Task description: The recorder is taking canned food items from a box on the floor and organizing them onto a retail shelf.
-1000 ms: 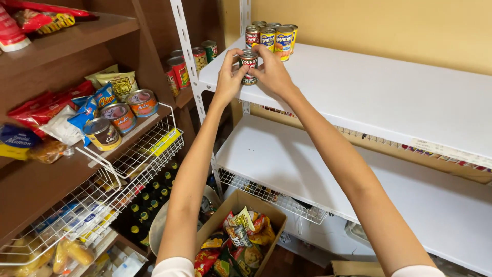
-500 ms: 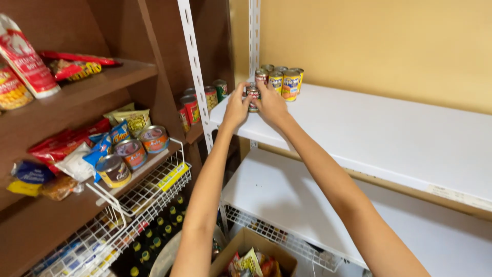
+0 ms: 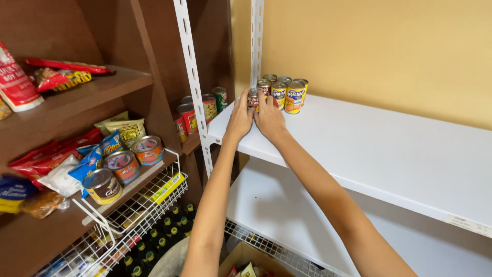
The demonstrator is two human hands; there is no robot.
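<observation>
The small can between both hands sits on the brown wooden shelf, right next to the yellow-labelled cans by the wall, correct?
Not quite. The head view shows the small can, between the left hand and right hand, on the white shelf, not the brown wooden one. It does sit beside the yellow-labelled cans by the wall.

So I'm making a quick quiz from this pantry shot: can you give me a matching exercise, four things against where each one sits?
Things:
1. small can between the left hand and right hand
2. yellow-labelled cans
3. three tilted cans
4. cardboard box

Places:
A. bottom of the view, below the white shelf
B. back corner of the white shelf, by the wall
C. wire rack on the brown shelving
D. near the white shelf's left end, in front of the cluster

Pairs: 1-D, 2-B, 3-C, 4-A
</observation>
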